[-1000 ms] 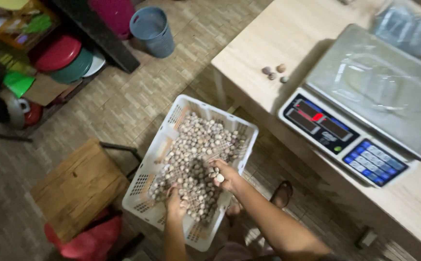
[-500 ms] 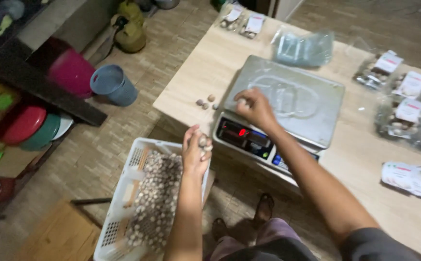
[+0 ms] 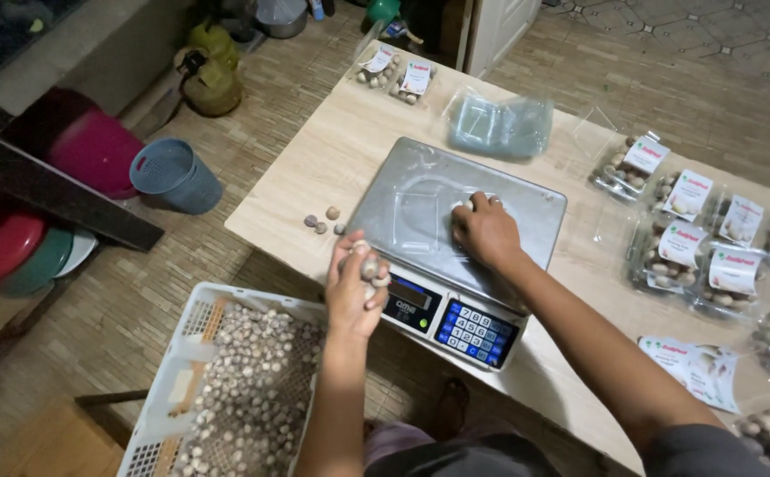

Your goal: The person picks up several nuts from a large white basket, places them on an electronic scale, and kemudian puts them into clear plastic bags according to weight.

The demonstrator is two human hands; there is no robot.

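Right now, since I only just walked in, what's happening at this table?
A person's left hand holds a handful of small round brown nuts beside the digital scale. The right hand rests on a clear plastic tray on the scale's metal platform. A white basket of the same nuts sits below the wooden table, and filled, labelled packs lie to the right.

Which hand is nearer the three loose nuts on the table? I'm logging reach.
Left hand, just right of the loose nuts; right hand rests farther off on the scale.
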